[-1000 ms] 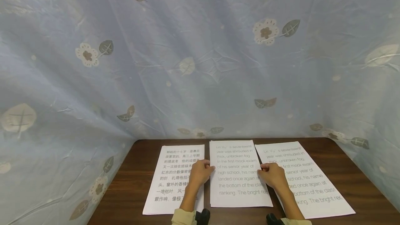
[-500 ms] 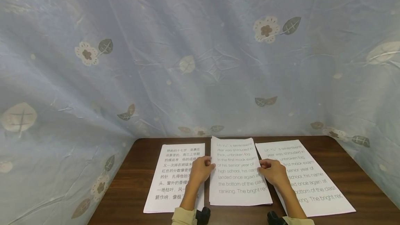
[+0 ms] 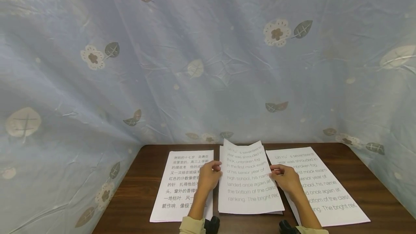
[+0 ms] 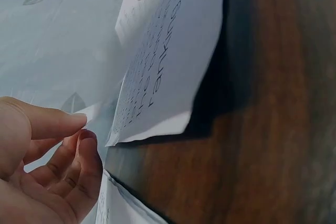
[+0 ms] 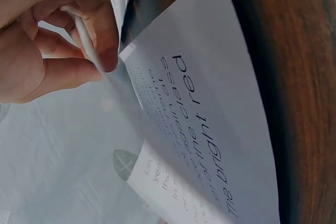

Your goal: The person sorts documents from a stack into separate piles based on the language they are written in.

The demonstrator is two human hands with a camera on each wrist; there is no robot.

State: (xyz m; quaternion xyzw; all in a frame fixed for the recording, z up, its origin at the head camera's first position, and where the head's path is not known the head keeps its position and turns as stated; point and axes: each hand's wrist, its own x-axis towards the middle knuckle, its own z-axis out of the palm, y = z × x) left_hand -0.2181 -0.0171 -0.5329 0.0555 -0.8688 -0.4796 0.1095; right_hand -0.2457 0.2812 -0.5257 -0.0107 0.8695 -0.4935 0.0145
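Observation:
A printed sheet of paper (image 3: 247,181) with English text bows upward in the middle of the table, its top corners raised. Beneath it, edges of more paper (image 3: 221,151) show. My left hand (image 3: 208,177) pinches the sheet's left edge between thumb and fingers; in the left wrist view the thumb (image 4: 58,124) lies against a white edge. On the opposite side, my right hand (image 3: 286,179) pinches the right edge, and the right wrist view shows the paper edge (image 5: 86,43) between thumb and fingers.
A stack of pages with Chinese text (image 3: 162,213) lies to the left, partly under my left forearm. To the right, slanted pages with English text (image 3: 338,212) lie under my right forearm. A patterned curtain (image 3: 208,64) hangs behind the brown wooden table (image 3: 126,190).
The middle sheet has risen off the paper below it, and its top corners have curled up. Both hands have stayed at its sides, with the right hand shifting slightly right.

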